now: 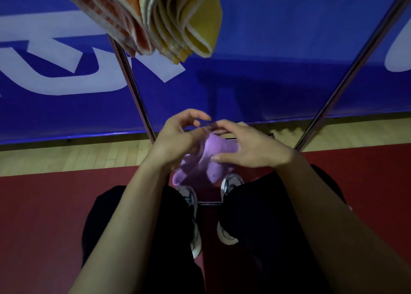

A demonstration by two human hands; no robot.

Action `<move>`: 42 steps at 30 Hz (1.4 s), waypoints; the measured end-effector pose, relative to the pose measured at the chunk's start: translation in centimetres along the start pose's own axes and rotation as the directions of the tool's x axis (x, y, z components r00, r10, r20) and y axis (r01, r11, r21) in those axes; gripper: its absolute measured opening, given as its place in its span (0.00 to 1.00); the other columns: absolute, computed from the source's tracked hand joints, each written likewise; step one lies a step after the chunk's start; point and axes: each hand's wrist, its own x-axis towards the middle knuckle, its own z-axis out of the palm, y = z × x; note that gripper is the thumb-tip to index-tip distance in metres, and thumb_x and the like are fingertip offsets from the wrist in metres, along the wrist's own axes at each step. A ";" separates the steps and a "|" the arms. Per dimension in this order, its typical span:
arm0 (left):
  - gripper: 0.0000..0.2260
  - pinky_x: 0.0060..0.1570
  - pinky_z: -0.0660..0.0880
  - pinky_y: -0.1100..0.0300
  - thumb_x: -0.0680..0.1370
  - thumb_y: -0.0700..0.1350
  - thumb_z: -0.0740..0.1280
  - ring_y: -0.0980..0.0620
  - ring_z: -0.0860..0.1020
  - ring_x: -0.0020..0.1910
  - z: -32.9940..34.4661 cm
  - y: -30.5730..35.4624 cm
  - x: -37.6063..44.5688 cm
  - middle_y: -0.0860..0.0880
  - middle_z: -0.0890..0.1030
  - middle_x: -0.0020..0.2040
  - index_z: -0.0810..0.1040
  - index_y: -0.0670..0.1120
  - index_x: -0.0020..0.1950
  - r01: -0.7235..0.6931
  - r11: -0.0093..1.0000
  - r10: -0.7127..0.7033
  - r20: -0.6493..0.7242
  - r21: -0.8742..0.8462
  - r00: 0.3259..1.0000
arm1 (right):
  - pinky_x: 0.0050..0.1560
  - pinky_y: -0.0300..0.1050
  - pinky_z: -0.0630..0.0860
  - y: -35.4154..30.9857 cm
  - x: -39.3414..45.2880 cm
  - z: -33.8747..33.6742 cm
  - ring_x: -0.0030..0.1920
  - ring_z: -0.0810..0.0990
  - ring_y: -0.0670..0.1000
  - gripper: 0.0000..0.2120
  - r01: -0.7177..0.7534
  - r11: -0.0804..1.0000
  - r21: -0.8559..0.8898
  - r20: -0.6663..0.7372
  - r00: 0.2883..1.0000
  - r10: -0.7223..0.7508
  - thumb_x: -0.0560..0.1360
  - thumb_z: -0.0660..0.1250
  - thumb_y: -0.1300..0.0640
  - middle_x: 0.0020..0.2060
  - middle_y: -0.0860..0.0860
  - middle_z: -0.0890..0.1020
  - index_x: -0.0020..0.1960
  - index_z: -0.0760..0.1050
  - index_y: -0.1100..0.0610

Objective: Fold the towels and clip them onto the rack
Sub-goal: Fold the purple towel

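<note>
A small purple towel (206, 160) hangs crumpled between my two hands at the middle of the head view. My left hand (178, 138) grips its upper left part, fingers curled round the cloth. My right hand (242, 147) pinches the towel's top edge, thumb underneath and fingers over it. Above, at the top of the view, a folded orange towel (115, 15) and a folded yellow towel (191, 20) hang side by side from the rack. Two metal rack poles (138, 98) slant down toward my feet.
A blue banner (266, 60) with white letters stands behind the rack. The second pole (347, 75) runs down on the right. Below are the rack's low bar (209, 203), my shoes (195, 233) and dark trousers on a red floor (44, 216) beside wooden flooring.
</note>
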 end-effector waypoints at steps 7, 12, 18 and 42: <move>0.06 0.39 0.80 0.55 0.82 0.40 0.71 0.49 0.78 0.38 0.1 1.0 -0.5 0.52 0.79 0.49 0.80 0.46 0.58 -0.103 0.995 0.103 0.007 0.017 0.995 | 0.38 0.42 0.71 -0.9 0.6 -0.7 0.35 0.76 0.41 0.06 0.094 0.995 0.023 -0.094 0.991 -0.092 0.76 0.75 0.48 0.34 0.46 0.81 0.44 0.79 0.47; 0.07 0.54 0.80 0.57 0.84 0.45 0.69 0.51 0.84 0.48 -2.1 0.1 -0.7 0.49 0.84 0.50 0.79 0.42 0.57 -0.072 0.959 0.024 0.174 0.274 0.984 | 0.53 0.48 0.78 -0.1 -0.3 -2.5 0.51 0.84 0.46 0.08 0.020 0.992 0.122 -0.141 0.990 -0.002 0.81 0.69 0.47 0.49 0.45 0.87 0.55 0.82 0.50; 0.19 0.56 0.70 0.67 0.77 0.53 0.77 0.58 0.75 0.66 -1.9 -1.9 -0.8 0.55 0.77 0.66 0.73 0.55 0.63 -0.169 0.728 -0.087 0.334 0.664 0.939 | 0.67 0.57 0.76 2.0 -2.6 -4.4 0.61 0.84 0.47 0.16 0.035 0.933 0.357 -0.149 0.989 0.020 0.80 0.66 0.43 0.57 0.46 0.87 0.63 0.81 0.51; 0.04 0.43 0.72 0.67 0.81 0.43 0.72 0.62 0.76 0.38 -1.5 -1.0 -0.7 0.53 0.81 0.42 0.83 0.46 0.47 -0.274 0.779 0.065 0.362 0.564 0.930 | 0.57 0.34 0.75 2.8 -4.7 -5.5 0.57 0.85 0.44 0.11 0.055 0.801 0.596 -0.173 0.983 0.061 0.84 0.62 0.59 0.53 0.47 0.88 0.57 0.83 0.53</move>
